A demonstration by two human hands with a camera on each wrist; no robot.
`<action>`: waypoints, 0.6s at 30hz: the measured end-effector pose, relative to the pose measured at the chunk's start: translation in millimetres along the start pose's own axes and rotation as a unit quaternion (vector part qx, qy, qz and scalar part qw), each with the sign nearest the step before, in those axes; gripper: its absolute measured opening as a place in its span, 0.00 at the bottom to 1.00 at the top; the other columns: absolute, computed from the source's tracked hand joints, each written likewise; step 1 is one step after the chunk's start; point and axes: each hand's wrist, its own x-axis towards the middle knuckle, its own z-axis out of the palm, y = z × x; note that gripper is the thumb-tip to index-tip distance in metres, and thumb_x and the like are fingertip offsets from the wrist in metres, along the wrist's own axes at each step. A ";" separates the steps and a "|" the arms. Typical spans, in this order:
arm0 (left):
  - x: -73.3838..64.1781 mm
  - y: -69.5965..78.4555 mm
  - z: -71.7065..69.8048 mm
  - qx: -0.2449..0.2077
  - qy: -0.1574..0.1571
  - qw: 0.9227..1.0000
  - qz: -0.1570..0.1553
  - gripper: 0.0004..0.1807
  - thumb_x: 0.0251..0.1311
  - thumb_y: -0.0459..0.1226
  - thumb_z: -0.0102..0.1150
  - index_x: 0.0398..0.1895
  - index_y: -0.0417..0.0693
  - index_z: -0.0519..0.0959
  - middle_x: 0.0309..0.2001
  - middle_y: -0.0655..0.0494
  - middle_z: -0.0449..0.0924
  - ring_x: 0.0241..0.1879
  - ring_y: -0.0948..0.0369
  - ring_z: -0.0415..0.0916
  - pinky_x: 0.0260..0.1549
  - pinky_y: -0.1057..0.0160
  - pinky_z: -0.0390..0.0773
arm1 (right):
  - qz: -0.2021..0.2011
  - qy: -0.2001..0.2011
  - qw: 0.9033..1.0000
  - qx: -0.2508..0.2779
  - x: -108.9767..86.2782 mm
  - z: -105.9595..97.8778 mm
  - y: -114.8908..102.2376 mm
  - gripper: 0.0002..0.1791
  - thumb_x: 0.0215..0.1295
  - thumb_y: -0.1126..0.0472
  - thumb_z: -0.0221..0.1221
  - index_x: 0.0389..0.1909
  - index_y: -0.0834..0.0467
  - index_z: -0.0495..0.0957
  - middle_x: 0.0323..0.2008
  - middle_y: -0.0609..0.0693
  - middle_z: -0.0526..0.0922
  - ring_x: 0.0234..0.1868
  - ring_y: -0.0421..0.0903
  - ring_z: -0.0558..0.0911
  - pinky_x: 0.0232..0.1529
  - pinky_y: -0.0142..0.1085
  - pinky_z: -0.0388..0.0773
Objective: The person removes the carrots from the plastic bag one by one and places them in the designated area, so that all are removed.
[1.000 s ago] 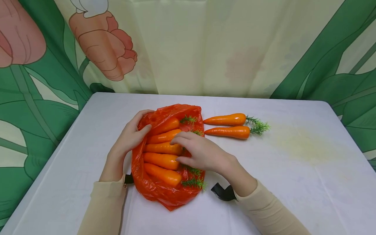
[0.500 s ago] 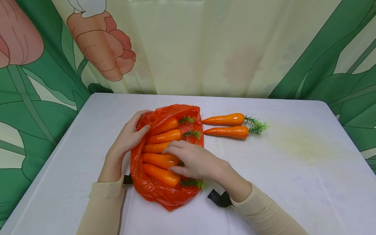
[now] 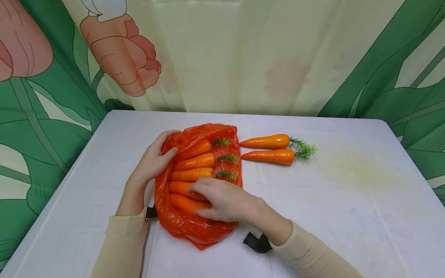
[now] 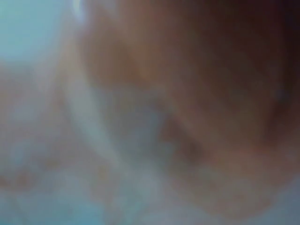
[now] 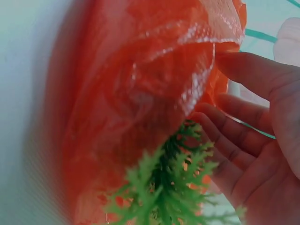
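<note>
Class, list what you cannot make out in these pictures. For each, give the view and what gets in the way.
- Head view: the broad ends of the two nearest bagged carrots, behind the right hand.
- Head view: the narrow carrot tips, under the red bag.
- Left wrist view: all outlines, blurred.
- Right wrist view: the green sprig's lowest leaves, cut off by the bottom edge.

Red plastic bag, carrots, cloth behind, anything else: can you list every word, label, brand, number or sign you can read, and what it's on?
None can be read.
Crinkled red plastic bag: no lettering visible.
Glossy orange carrots with leafy green tops: no labels or stickers visible.
Cream cloth backdrop with green leaves: printed pictures, no words visible.
The left wrist view is too blurred to read anything.
</note>
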 end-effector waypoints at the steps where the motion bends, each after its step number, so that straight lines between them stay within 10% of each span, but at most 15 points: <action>1: 0.0 0.0 0.0 -0.001 0.000 1.000 0.000 0.25 0.73 0.32 0.49 0.72 0.50 0.65 0.64 0.46 0.71 0.57 0.48 0.70 0.58 0.43 0.72 | 0.000 -0.001 1.000 -0.003 0.4 0.6 -0.4 0.22 0.68 0.54 0.66 0.58 0.57 0.77 0.51 0.48 0.80 0.52 0.42 0.77 0.57 0.31 0.74; 18: -1.3 2.2 0.4 0.005 0.002 1.000 -0.008 0.25 0.74 0.33 0.50 0.72 0.51 0.64 0.64 0.47 0.70 0.57 0.47 0.70 0.57 0.43 0.74 | 0.027 -0.021 0.999 -0.032 1.8 7.2 -8.3 0.20 0.66 0.53 0.67 0.55 0.56 0.78 0.46 0.45 0.82 0.47 0.39 0.80 0.51 0.29 0.77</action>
